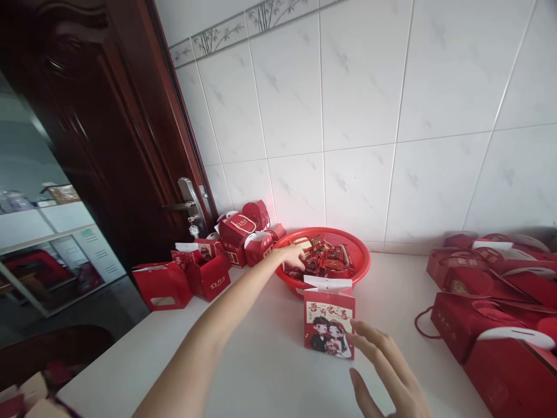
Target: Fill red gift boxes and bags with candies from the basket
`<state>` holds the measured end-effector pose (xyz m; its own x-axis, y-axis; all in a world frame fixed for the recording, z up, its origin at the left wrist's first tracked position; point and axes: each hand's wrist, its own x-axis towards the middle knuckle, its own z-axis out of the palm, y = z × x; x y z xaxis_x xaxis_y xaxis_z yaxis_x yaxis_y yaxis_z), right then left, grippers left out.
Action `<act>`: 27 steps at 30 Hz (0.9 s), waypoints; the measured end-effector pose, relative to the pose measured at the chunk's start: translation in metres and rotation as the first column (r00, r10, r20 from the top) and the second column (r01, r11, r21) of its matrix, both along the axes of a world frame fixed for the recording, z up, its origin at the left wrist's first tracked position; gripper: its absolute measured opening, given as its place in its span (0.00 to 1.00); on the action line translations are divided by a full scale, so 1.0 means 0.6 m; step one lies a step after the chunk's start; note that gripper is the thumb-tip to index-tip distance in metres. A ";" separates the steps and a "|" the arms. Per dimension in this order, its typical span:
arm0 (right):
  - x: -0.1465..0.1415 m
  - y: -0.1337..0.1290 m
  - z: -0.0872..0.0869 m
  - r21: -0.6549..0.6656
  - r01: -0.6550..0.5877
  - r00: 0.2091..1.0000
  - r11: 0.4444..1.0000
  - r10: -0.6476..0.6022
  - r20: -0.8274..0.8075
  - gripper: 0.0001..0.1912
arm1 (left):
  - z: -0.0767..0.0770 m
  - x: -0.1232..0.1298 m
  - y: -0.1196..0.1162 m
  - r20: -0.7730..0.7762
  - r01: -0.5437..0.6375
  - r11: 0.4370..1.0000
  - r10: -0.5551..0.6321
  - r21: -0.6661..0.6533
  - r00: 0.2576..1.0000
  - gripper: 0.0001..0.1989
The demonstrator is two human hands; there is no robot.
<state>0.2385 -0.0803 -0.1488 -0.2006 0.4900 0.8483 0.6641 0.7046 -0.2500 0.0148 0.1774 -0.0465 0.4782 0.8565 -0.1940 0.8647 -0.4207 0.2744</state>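
Observation:
My left hand [292, 256] reaches into a red plastic basket [365, 262] full of small wrapped sweets [333, 259]. Its fingers are bent down among the wrappers at the left side; what they pinch is hidden. In front of the basket a red gift box [329, 325] stands upright, with a cartoon bride and groom on its face and its white-lined top flap raised. My right hand [387, 363] is at the box's lower right, fingers spread and holding nothing. Its fingertips overlap the box's right edge; whether they touch it I cannot tell.
Red gift boxes [209, 268] are grouped at the back left, beside a dark wooden door [126, 133]. Many more red boxes [505, 360] crowd the right side, one with a cord handle sticking out. A tiled wall [361, 186] borders the white table [261, 371] behind.

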 end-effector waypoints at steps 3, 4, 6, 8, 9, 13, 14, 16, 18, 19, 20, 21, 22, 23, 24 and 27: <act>0.005 0.005 -0.011 0.005 0.016 1.000 1.000 -0.016 0.013 0.19 | -0.017 0.007 0.005 -0.076 -0.048 0.994 0.041 -0.097 0.996 0.22; 0.006 0.005 -0.012 0.001 0.013 1.000 1.000 -0.013 0.016 0.19 | -0.020 0.007 0.007 -0.089 -0.062 0.991 0.052 -0.114 0.995 0.25; 0.004 0.005 -0.013 -0.019 0.001 1.000 1.000 -0.001 0.004 0.18 | -0.024 0.004 0.009 -0.109 -0.090 0.987 0.075 -0.135 0.991 0.26; -0.001 0.002 -0.013 -0.047 -0.004 0.999 0.999 0.002 -0.034 0.16 | -0.028 0.000 0.009 -0.128 -0.117 0.980 0.097 -0.159 0.987 0.19; -0.004 0.001 -0.014 -0.060 -0.002 0.998 0.998 -0.002 -0.061 0.16 | -0.030 -0.002 0.009 -0.132 -0.128 0.977 0.106 -0.173 0.986 0.15; -0.012 0.000 -0.018 -0.083 -0.011 0.992 0.996 0.001 -0.126 0.14 | -0.041 -0.005 0.006 -0.063 -0.141 0.969 0.131 -0.203 0.989 0.10; -0.011 0.000 -0.018 -0.085 -0.015 0.992 0.996 0.004 -0.126 0.14 | -0.043 -0.006 0.006 -0.033 -0.142 0.969 0.138 -0.204 0.990 0.11; -0.008 0.003 -0.016 -0.082 -0.019 0.994 0.996 0.010 -0.108 0.13 | -0.045 -0.009 0.007 0.033 -0.147 0.966 0.157 -0.212 0.987 0.13; -0.003 0.005 -0.014 -0.071 -0.024 0.997 0.997 0.019 -0.071 0.13 | -0.044 -0.013 0.008 0.118 -0.144 0.962 0.175 -0.230 0.977 0.14; 0.000 0.007 -0.012 -0.063 -0.028 0.998 0.998 0.025 -0.055 0.12 | -0.042 -0.015 0.008 0.172 -0.140 0.961 0.184 -0.240 0.968 0.13; 0.002 0.007 -0.010 -0.059 -0.032 0.999 0.998 0.030 -0.043 0.12 | -0.040 -0.018 0.007 0.231 -0.134 0.959 0.193 -0.249 0.953 0.12; 0.004 0.008 -0.009 -0.060 -0.034 0.999 0.998 0.032 -0.037 0.12 | -0.037 -0.021 0.005 0.294 -0.128 0.959 0.203 -0.255 0.934 0.11; 0.005 0.008 -0.008 -0.063 -0.034 0.999 0.997 0.032 -0.037 0.12 | -0.034 -0.024 0.002 0.357 -0.123 0.958 0.214 -0.259 0.909 0.11; 0.005 0.008 -0.007 -0.068 -0.034 0.999 0.997 0.031 -0.041 0.12 | -0.030 -0.026 -0.001 0.414 -0.119 0.957 0.224 -0.264 0.882 0.13; 0.005 0.008 -0.006 -0.074 -0.036 0.999 0.997 0.033 -0.044 0.12 | -0.027 -0.029 -0.005 0.465 -0.116 0.956 0.235 -0.270 0.853 0.16; 0.002 0.008 -0.004 -0.085 -0.044 0.998 0.995 0.040 -0.057 0.11 | -0.020 -0.033 -0.017 0.566 -0.105 0.949 0.264 -0.297 0.781 0.25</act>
<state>0.2400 -0.0755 -0.1512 -0.1767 0.5537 0.8137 0.6179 0.7059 -0.3462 -0.0051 0.1671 -0.0588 0.4025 0.9058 -0.1327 0.5505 -0.1236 0.8257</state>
